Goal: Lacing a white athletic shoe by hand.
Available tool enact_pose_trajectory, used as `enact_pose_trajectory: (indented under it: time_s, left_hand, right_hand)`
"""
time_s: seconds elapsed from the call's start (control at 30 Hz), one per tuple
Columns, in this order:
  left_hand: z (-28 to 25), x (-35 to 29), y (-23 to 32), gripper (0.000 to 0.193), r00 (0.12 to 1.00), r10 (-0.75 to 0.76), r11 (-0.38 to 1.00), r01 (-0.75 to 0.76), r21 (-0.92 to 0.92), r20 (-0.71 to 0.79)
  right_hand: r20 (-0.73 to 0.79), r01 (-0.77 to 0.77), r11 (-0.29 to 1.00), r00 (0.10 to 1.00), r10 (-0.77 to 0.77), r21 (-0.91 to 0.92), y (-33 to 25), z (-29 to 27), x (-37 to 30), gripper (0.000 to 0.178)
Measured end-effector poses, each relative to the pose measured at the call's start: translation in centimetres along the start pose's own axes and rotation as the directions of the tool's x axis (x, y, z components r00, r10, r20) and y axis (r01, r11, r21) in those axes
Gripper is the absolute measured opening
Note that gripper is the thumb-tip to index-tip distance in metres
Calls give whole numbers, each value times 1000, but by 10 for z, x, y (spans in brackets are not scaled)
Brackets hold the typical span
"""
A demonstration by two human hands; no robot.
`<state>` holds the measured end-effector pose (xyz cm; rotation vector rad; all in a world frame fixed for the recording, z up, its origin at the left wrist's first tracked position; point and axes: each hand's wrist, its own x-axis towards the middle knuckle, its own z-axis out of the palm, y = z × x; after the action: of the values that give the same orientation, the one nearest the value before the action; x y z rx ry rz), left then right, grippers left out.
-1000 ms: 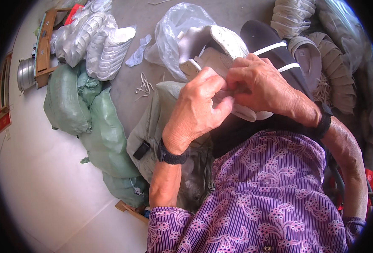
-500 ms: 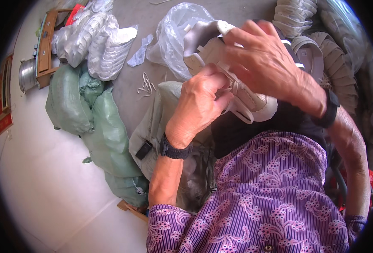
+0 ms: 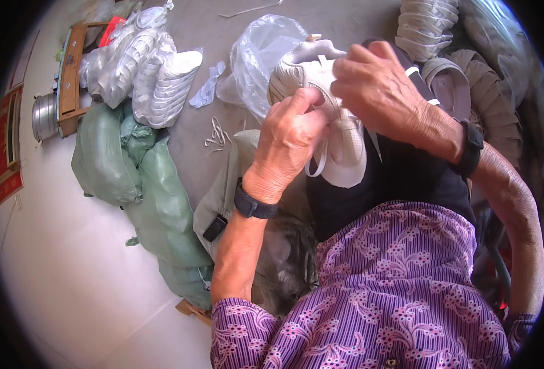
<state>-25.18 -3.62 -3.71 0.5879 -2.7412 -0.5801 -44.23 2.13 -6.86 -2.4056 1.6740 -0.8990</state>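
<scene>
A pale beige lace-up sneaker [image 3: 344,161] rests over my dark-covered lap, its toe toward me and its heel away. My left hand [image 3: 292,134] is closed, with thumb and fingers pinching the shoe at the edge of its lacing. From below these fingers hangs a loop of white shoelace [image 3: 319,165]. My right hand [image 3: 380,86] is closed over the other side of the lacing, its fingertips pinched together at the lace. The exact grip of those fingertips is partly hidden. Another lace end hangs beside the toe, under my right hand.
A clear plastic bag [image 3: 263,52] lies beyond the shoe. Loose laces [image 3: 217,134] and stacked, wrapped pale shoes [image 3: 164,86] lie at left, near green sacks [image 3: 161,197]. More shoes [image 3: 447,86] and stacked shoe parts [image 3: 429,24] stand at right.
The shoe has turned, so its toe points more straight toward me. My right hand has drawn in to a tighter pinch. My left hand stays at the lacing.
</scene>
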Motion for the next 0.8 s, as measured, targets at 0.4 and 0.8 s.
enact_pose_trajectory:
  time_s: [0.4,0.8]
  left_hand:
    - [14,-11,1,25,992,64,992,-51,117,-105]
    - [20,-25,15,9,938,-150,989,140,-51,-314]
  right_hand:
    - [356,-217,906,931,80,364,3,23,8,8]
    - [319,-226,834,946,63,504,8,22,3,9]
